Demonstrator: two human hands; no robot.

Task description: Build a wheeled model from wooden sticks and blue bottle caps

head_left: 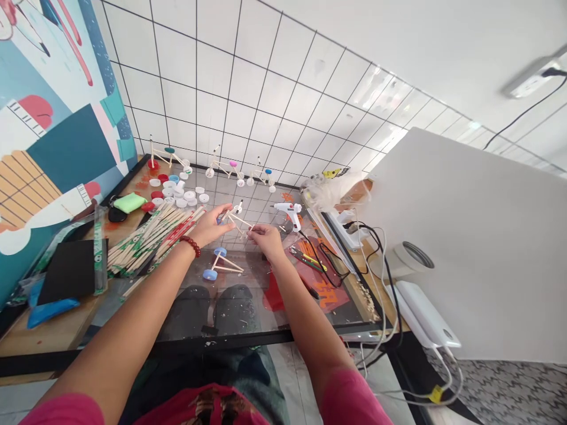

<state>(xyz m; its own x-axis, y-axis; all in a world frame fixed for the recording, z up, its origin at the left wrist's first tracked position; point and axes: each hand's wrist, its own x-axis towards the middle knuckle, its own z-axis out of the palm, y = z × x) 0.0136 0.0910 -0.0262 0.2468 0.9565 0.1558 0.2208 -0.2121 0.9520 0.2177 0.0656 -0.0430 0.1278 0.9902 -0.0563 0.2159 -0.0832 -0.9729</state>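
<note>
Over the middle of the glass tabletop, my left hand (213, 224) is closed around one end of a small wooden-stick frame (242, 221), with a blue cap partly hidden by the fingers. My right hand (267, 241) pinches the other end of this frame between thumb and fingertips. A white cap (239, 207) shows just beyond the left fingertips. Nearer to me lies a second stick frame (229, 264), a V of sticks whose crossbar has a blue bottle cap (209, 275) at each end.
White, red and blue bottle caps (177, 192) lie at the back left, near a pile of wooden sticks (146, 239). Several finished-looking stick models (225, 170) stand along the tiled wall. On the right are a white glue gun (289, 213), a yellow-handled cutter (312, 260) and cables (376, 248).
</note>
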